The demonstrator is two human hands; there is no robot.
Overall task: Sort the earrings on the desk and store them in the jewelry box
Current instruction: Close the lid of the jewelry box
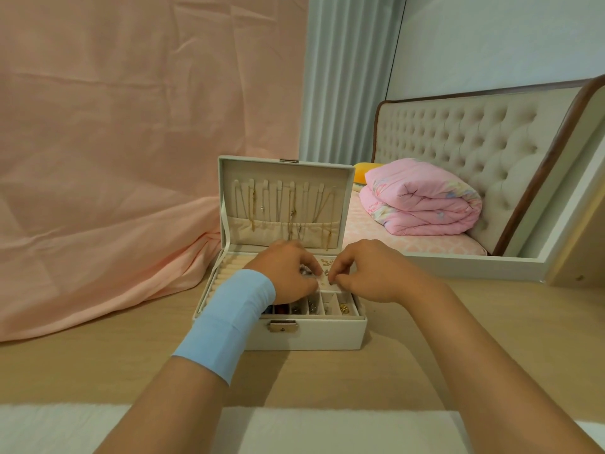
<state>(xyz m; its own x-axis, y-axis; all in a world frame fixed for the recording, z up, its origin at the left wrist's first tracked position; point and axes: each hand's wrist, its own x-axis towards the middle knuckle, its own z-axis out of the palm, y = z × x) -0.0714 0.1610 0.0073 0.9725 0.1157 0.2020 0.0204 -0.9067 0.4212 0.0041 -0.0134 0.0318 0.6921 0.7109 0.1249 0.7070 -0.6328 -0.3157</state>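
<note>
Across the desk [98, 365], both hands meet over the open jewelry box [314, 335], close together probably to work one tiny fastening. The left hand [288, 270] pinches a small silver earring [306, 272]; the right hand [370, 273] has its fingertips pinched beside it, on what I cannot tell. Beyond them other earrings [327, 262] sit on the pad, and necklaces [291, 211] hang in the lid [284, 165].

A creased pink cloth [131, 126] hung on the left, its lower edge spilling onto the pale wooden desk [98, 365]. A grey pleated curtain [347, 77] hung beside a pale wall [491, 34]. At the right stood a tufted beige headboard [458, 136], and a folded pink quilt [422, 201] lay on the bed.
</note>
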